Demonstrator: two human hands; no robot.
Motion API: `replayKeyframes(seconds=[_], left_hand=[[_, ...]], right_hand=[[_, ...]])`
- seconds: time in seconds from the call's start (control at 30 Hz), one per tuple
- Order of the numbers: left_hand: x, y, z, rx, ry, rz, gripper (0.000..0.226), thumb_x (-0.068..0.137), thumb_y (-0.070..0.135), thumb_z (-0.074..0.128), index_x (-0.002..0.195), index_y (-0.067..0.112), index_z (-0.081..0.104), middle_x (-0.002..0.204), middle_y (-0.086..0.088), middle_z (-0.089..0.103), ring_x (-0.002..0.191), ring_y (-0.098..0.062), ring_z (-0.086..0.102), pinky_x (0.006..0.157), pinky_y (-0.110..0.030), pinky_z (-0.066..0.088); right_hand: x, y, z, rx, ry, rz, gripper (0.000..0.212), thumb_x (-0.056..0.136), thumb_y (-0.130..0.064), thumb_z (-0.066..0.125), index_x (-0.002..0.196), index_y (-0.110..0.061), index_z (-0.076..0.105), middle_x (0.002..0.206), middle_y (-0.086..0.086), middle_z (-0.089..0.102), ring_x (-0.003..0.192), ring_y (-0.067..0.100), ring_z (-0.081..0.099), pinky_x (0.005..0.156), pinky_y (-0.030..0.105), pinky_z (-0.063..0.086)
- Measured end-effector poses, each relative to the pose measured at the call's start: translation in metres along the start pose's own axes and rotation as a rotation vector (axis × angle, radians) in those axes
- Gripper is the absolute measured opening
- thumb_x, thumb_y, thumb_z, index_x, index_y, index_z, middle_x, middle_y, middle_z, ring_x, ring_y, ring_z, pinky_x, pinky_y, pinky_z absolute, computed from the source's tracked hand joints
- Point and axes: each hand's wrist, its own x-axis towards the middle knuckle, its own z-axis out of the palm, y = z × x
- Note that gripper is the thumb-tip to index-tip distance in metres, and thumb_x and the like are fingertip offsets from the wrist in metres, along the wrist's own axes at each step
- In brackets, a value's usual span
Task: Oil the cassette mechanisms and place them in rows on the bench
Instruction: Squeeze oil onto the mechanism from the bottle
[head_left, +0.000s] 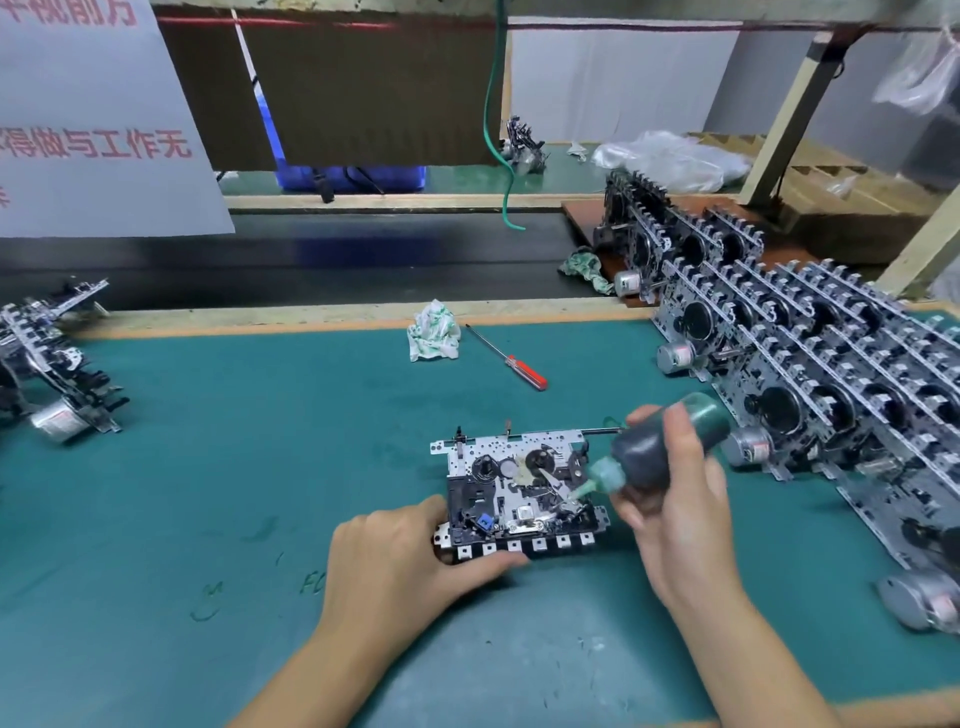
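A cassette mechanism (514, 483) lies flat on the green bench mat (208, 467), its row of white keys facing me. My left hand (400, 566) grips its front left corner, thumb along the key row. My right hand (675, 499) holds a dark green oil bottle (660, 447) tilted down to the left, its nozzle tip touching the right side of the mechanism. Several mechanisms (810, 353) stand leaning in rows on the right of the bench.
A red-handled screwdriver (511, 358) and a crumpled cloth (434, 332) lie beyond the mechanism. More mechanisms (52, 364) sit at the left edge. Behind the bench runs a dark conveyor belt (337, 260), with a second cloth (587, 267) and a hanging green cable (498, 130).
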Motion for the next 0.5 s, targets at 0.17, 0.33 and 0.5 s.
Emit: replayKeyframes(seconds=[0.17, 0.33, 0.5], left_hand=[[-0.0002, -0.0011, 0.0002, -0.029, 0.013, 0.026, 0.059, 0.06, 0.08, 0.045, 0.046, 0.023, 0.052, 0.033, -0.001, 0.044, 0.032, -0.023, 0.045, 0.033, -0.025, 0.028], [-0.0007, -0.0016, -0.0003, -0.026, 0.004, 0.035, 0.059, 0.06, 0.08, 0.045, 0.049, 0.024, 0.058, 0.034, 0.0, 0.046, 0.032, -0.02, 0.046, 0.031, -0.029, 0.031], [-0.0007, -0.001, -0.0007, -0.03, 0.004, 0.031, 0.061, 0.06, 0.08, 0.045, 0.049, 0.022, 0.058, 0.033, 0.001, 0.045, 0.033, -0.021, 0.046, 0.032, -0.027, 0.032]], right_hand=[[-0.0029, 0.0052, 0.0012, -0.162, 0.038, -0.091, 0.031, 0.064, -0.051, 0.065, 0.068, -0.021, 0.062, 0.054, -0.012, 0.06, 0.048, 0.0, 0.056, 0.041, 0.018, 0.042], [-0.0032, 0.0079, -0.0013, -0.264, 0.015, -0.117, 0.014, 0.065, -0.049, 0.064, 0.062, -0.036, 0.068, 0.054, -0.012, 0.061, 0.05, 0.0, 0.059, 0.043, 0.018, 0.047], [-0.002, 0.0091, -0.0018, -0.293, -0.026, -0.146, 0.013, 0.071, -0.044, 0.062, 0.06, -0.037, 0.067, 0.052, -0.011, 0.059, 0.05, 0.0, 0.056, 0.043, 0.018, 0.046]])
